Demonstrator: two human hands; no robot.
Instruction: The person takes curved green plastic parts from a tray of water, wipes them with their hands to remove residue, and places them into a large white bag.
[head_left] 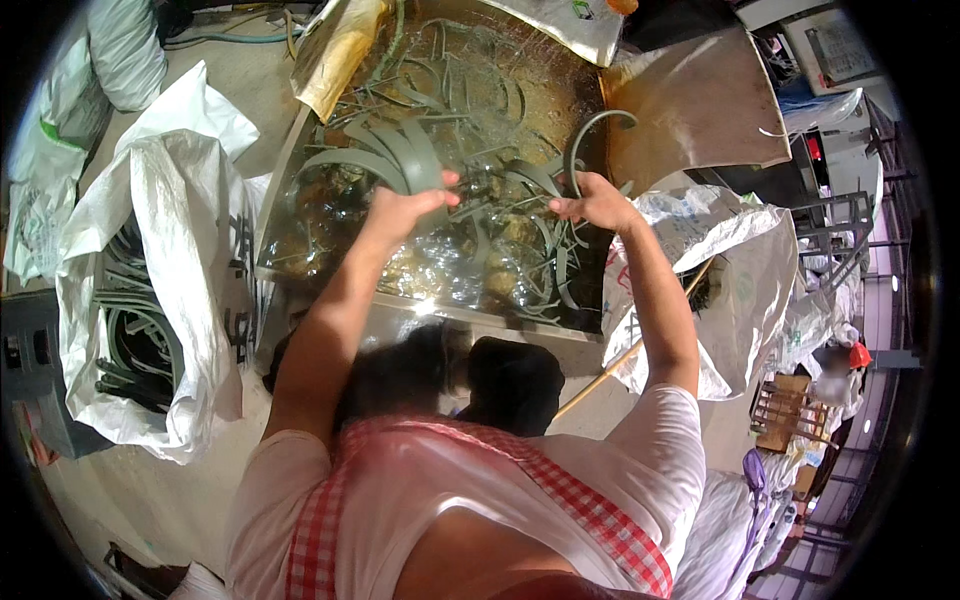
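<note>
My left hand is closed around a bunch of several flat, curved grey-green strips, which fan out above its fingers. To the right, my right hand grips another curved strip, hook-shaped and rising from between thumb and fingers. Both hands are over a wide shallow tub of shiny, wet-looking brownish contents. More loose strips lie tangled in it, some close under my right hand. What the strips are made of, I cannot tell.
On the left, an opened white woven sack holds dark curved strips. Another white sack stands to the right, with a thin stick slanting beside it. A brownish sheet flanks the tub's far right side.
</note>
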